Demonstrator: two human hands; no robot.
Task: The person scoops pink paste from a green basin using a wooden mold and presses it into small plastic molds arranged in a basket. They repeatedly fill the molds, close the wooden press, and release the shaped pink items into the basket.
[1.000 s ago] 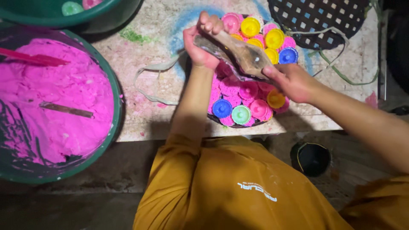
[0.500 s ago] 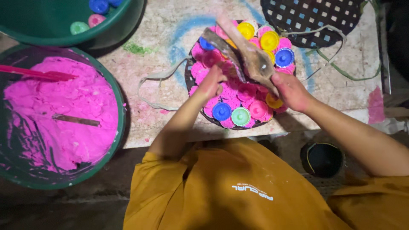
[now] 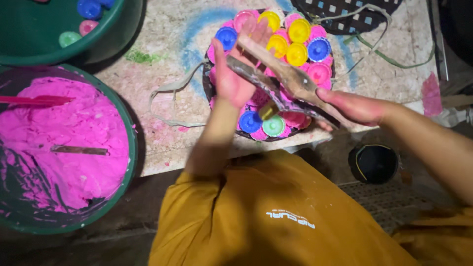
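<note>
A round tray [image 3: 209, 83] packed with small moulds [image 3: 298, 30] is set on the table [image 3: 162, 59], near its front edge and toward the right. Behind the tray, at the far edge, a perforated mat [image 3: 345, 10] is laid. Off the table's left edge, a large basin [image 3: 129, 148] is placed, with powder [image 3: 64, 143] and two sticks [image 3: 79, 149] in it. Behind that basin, at the far left corner, a second basin [image 3: 74, 49] is set, with a few moulds in it. A strap [image 3: 170, 88] is laid on the table left of the tray. Below the front edge, on the floor at the right, a small pot [image 3: 373, 163] is placed.
</note>
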